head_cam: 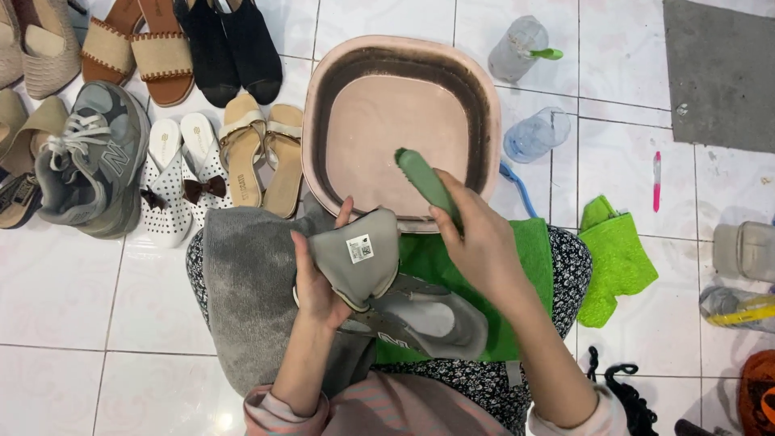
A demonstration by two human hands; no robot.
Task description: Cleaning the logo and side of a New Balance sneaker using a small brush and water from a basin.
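Left hand (pixel 316 284): gripped grey shoe (pixel 387 295), tongue pulled up.
Right hand (pixel 483 242): clenched on green brush (pixel 426 182), just beside shoe.
Shoe axis: lay toward right hand.
Basin (pixel 323 97): beyond both hands.

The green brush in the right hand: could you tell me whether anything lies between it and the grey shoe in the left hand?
Nothing visible does. The right hand holds the green brush over the pink basin, just above the grey shoe gripped by the left hand; only open air separates them.
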